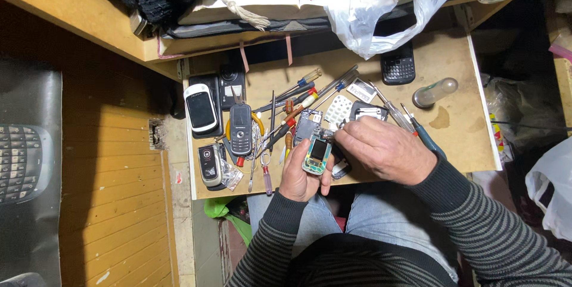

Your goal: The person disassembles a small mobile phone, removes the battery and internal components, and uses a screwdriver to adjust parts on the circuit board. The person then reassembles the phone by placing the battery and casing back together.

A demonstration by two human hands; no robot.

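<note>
Two hands are working on one opened phone above the worktop [453, 120].
The left hand [300, 174] is gripping the bare phone [316, 154] from below; the right hand [384, 149] is pinching at its top edge, just right. Steady support and light fingertip pressure seem best.

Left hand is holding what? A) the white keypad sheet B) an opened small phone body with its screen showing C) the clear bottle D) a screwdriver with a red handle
B: the left hand grips the opened phone body, screen up, over the near edge of the work board, while the right hand works at its top end; what the right fingers pinch is too small to tell.
</note>
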